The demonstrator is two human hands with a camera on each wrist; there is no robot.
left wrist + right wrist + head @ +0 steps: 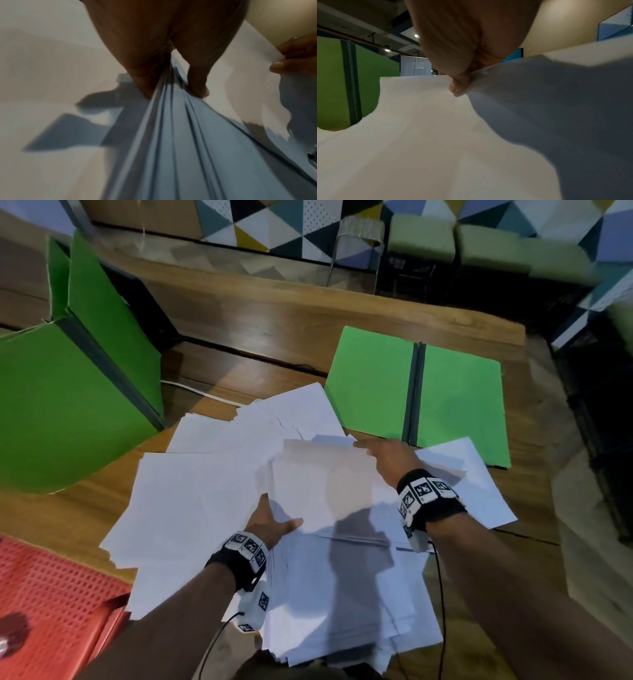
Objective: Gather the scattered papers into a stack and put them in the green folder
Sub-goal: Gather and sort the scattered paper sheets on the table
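Papers (219, 491) lie fanned across the wooden table (274, 316), white sheets overlapping loosely from about 9 o'clock round to 3 o'clock of the hands, with a thicker pile reaching down to 6 o'clock at the near table edge

Part of the pile is lifted: a bundle of sheets (322, 484) is raised off the rest, casting a shadow on the sheets below

Left hand (270, 525) grips the bundle's near left corner, thumb on top, fingers under; the left wrist view shows many sheet edges (171, 135) pinched between thumb and fingers

Right hand (387, 457) holds the bundle's far right edge; the right wrist view shows a fingertip (458, 86) pressed into the creased paper (436, 135), so it is clasping the sheets

Green folder (418, 395) lies open and flat at 1 o'clock of the hands, dark spine down its middle, its near edge overlapped by 1 sheet by the right hand

Tall green boards (68, 392) with a dark strip stand at 10 o'clock. A red perforated mat (54, 583) sits at 8 o'clock. Both wrists carry black bands with black and white marker tags (424, 491). A white cable (198, 392) runs on the table at 11 o'clock
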